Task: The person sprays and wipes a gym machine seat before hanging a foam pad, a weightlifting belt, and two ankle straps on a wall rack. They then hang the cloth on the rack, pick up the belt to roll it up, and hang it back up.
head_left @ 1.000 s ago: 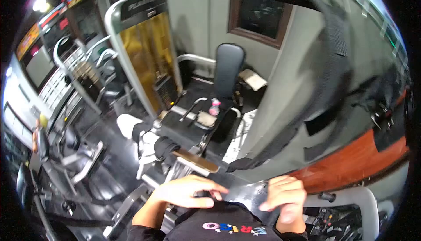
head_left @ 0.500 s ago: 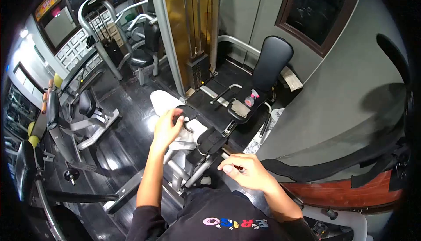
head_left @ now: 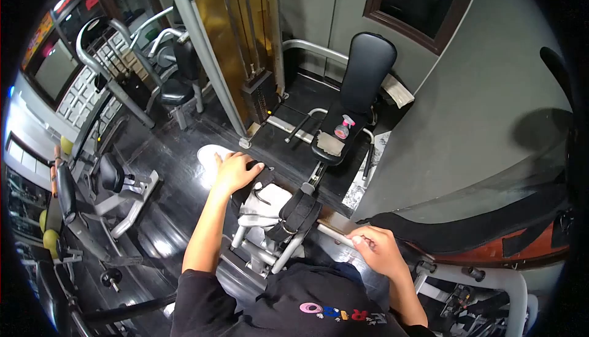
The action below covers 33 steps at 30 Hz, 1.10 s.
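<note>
My left hand (head_left: 236, 172) lies at the edge of a black padded cuff (head_left: 262, 183), its fingers spread. Beside this cuff a white cloth (head_left: 267, 202) covers part of the metal-framed equipment before me, and a second black cuff (head_left: 300, 214) is wrapped at its right side. My right hand (head_left: 380, 251) has its thumb and fingers pressed together at the outer end of a light metal bar (head_left: 334, 234); what is between them is too small to tell.
A black seat (head_left: 368, 70) ahead holds a spray bottle (head_left: 342, 130) and a grey cloth (head_left: 330, 144). A weight stack (head_left: 261, 98) stands left of it. More gym machines (head_left: 116, 177) fill the left side. A grey wall (head_left: 472, 122) rises at right.
My left hand has lowered onto the cuff's edge. My right hand has moved right and down, to the end of the metal bar. The view has shifted slightly.
</note>
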Motion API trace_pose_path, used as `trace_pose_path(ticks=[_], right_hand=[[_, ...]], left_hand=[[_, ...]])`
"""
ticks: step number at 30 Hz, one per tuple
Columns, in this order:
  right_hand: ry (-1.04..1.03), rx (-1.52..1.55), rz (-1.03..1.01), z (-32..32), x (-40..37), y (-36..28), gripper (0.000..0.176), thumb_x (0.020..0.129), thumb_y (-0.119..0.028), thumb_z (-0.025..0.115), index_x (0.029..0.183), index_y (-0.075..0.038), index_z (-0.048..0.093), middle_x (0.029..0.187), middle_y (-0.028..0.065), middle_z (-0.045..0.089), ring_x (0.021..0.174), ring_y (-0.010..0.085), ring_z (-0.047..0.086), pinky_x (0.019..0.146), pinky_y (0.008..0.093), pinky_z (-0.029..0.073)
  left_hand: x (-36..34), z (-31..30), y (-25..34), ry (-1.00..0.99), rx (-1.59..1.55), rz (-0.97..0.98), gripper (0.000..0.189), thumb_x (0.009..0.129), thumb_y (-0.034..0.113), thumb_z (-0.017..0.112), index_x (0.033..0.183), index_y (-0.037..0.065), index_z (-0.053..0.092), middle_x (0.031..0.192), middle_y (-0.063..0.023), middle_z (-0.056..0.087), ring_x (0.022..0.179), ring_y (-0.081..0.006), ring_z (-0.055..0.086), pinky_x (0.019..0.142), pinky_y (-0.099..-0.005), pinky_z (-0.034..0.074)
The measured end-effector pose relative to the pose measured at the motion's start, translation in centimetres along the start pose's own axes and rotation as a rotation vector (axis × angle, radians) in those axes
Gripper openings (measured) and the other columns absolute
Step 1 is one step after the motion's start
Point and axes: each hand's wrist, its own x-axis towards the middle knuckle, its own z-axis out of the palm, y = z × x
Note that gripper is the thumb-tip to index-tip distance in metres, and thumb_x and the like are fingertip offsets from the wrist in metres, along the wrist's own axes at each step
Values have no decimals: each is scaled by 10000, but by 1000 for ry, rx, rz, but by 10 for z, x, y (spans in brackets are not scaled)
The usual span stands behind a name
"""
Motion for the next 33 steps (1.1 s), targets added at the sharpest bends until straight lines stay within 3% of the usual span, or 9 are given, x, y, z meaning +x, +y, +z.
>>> trace_pose_path(ticks=[1,2,3,5,6,20,27,30,33], right_hand=[[9,-3,8,0,-2,2,140,945,-150,630,958,-41,717,848,90,710,669,180,629,623,305,492],[22,-2,9,1,-2,6,138,947,-148,627,963,-44,716,848,90,708,671,182,630,625,307,493],[34,-1,8,1,-2,7,136,949,-147,624,968,-47,714,848,90,706,673,185,631,627,308,494],[23,-8,15,2,1,7,142,952,-154,622,974,-47,712,843,93,701,673,192,631,628,311,493],[6,-13,18,4,3,6,148,954,-161,619,980,-48,711,838,95,696,674,199,631,630,315,492],[-70,10,-88,22,29,-13,168,957,-160,606,1008,-34,705,846,115,696,685,240,645,654,333,511],[-5,67,-355,19,46,-35,338,915,-250,674,1193,-57,671,1105,122,639,1051,306,595,940,416,459],[18,-5,-447,9,46,-55,347,881,-349,718,1050,-50,664,1053,101,647,995,288,614,871,397,451],[150,17,-496,-7,31,-56,296,907,-293,707,824,-36,587,787,74,589,701,265,575,690,373,429]], left_hand=[[0,1,-2,-7,-142,-30,506,875,524,627,964,42,755,1104,-125,697,1203,-334,569,1117,-745,119],[0,2,-3,44,-208,-37,405,864,429,689,942,34,731,1033,-135,712,1060,-308,644,1064,-630,341],[0,1,-5,40,-211,-30,405,864,429,689,942,34,731,1033,-135,712,1060,-308,644,1064,-630,341],[-2,0,-10,24,-539,-10,344,873,355,710,934,17,696,921,-119,704,839,-235,664,830,-420,502],[-8,4,-10,109,-662,109,273,901,268,709,956,5,656,822,-70,665,715,-135,593,633,-293,457],[-82,-57,18,90,-1006,186,171,904,135,673,988,-10,639,796,-20,647,719,-77,578,660,-261,479],[-105,-94,63,-10,-1069,667,290,829,173,701,1006,-57,685,868,-165,716,759,-238,700,692,-323,522],[-108,-108,109,-68,-1009,755,232,814,103,707,997,-39,701,814,-151,707,678,-213,682,617,-293,504],[-109,-111,138,-56,-1003,741,279,817,109,724,1054,-36,697,850,-161,719,699,-215,686,636,-299,519]])
